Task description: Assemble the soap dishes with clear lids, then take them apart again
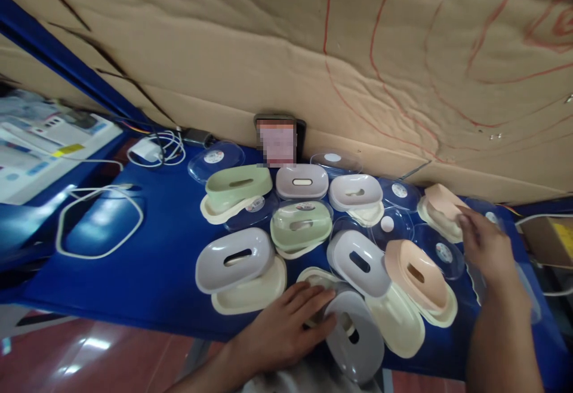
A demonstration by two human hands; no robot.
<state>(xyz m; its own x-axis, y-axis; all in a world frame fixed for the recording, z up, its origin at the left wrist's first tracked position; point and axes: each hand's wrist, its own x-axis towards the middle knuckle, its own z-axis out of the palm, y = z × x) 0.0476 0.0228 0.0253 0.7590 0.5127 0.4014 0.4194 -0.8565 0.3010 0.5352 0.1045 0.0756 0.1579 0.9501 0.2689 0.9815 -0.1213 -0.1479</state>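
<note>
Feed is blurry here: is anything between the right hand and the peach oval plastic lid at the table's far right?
Nothing visible: the right hand already reaches the peach oval plastic lid, fingertips at its near edge. A clear plastic cover lies beside it, partly under the hand.

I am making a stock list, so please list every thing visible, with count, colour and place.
oval plastic slotted covers: about nine; grey, green, peach, white; centre of table.
cream oval plastic trays: several, under covers.
clear plastic lids: several, stickered, among them.
blue table: one, beneath everything.
brown cardboard wall: behind.
white cables: left.
left hand: on the grey cover at the front edge.
right hand: on a clear lid, right.
</note>
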